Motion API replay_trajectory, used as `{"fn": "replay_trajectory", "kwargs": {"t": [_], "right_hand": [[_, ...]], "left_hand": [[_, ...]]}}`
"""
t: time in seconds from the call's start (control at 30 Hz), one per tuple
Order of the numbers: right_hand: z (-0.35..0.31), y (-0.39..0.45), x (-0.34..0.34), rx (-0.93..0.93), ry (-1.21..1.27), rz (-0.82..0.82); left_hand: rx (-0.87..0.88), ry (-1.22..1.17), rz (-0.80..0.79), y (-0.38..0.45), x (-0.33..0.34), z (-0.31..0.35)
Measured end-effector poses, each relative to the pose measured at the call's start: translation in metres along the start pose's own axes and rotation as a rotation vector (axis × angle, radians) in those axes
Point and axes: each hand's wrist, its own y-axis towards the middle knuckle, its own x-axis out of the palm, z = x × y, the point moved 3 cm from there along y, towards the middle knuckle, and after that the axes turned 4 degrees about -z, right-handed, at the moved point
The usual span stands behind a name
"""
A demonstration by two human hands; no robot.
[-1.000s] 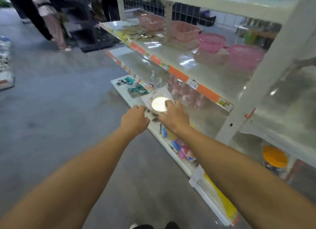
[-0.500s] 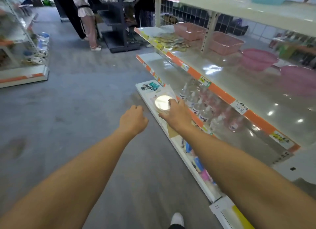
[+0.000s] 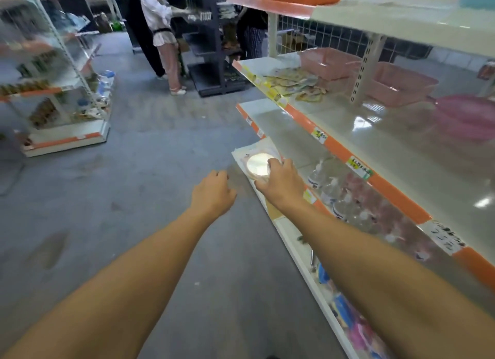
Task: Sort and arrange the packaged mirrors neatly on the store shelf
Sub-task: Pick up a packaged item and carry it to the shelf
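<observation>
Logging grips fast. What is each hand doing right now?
Left hand: loosely curled, holding nothing.
Right hand: gripping the packaged mirror at the bottom shelf's front edge.

Right hand (image 3: pixel 281 183) has a packaged mirror (image 3: pixel 256 162) pinched by its edge, held out over the front of the bottom shelf (image 3: pixel 297 247). Left hand (image 3: pixel 213 195) is just hanging loose and empty beside it, over the grey floor (image 3: pixel 150 187). Clear bottles (image 3: pixel 332 190) sit under the orange-edged shelf, pink baskets (image 3: pixel 399 81) higher up. Everything's a bit blurry.
</observation>
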Motion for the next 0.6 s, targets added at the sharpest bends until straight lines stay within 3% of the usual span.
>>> {"fn": "replay_trajectory", "kwargs": {"t": [0.6], "right_hand": [[-0.113,0.223,0.070,-0.029,-0.009,0.002]], "left_hand": [[-0.022,-0.005,0.042,0.229,-0.037,-0.118]]}}
